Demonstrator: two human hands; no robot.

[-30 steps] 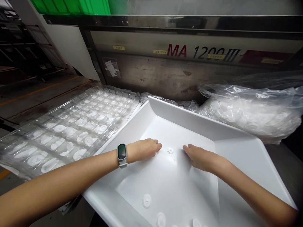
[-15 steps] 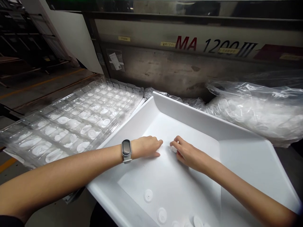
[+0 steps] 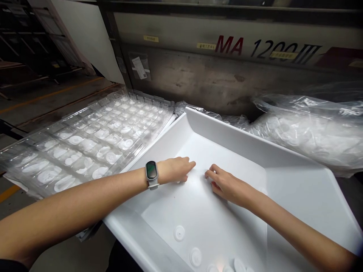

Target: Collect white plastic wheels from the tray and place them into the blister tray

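Datum for clock positions: the gap between the left hand [image 3: 173,170] and the right hand [image 3: 224,183], with 12 o'clock straight ahead of the person. Both hands are bare and work inside a large, smooth, white plastic tray with raised walls [image 3: 246,219].

Left hand, 9 o'clock: half open, thumb apart from the index finger. A small white edge [image 3: 178,183] shows beneath it; whether the fingers hold this part cannot be told. A smartwatch with a dark oval face and pale band [image 3: 151,171] encircles the wrist.

Right hand, 3 o'clock: fingers curled, almost closed. A small white piece [image 3: 210,180], mostly hidden, shows at the fingertips; a firm hold cannot be confirmed.

Round white plastic discs [image 3: 179,233] lie in the tray: one at 7 o'clock, one at 6, several more toward 5, partly cut off by the lower edge of view.

Between 9 and 10 o'clock, just beside the tray: a clear plastic compartment tray [image 3: 138,147] with white pieces in its pockets. Between 2 and 3 o'clock: a clear plastic bag [image 3: 312,132] of white pieces. At 1 o'clock: a machine panel marked "MA 1200 III" [image 3: 246,28].
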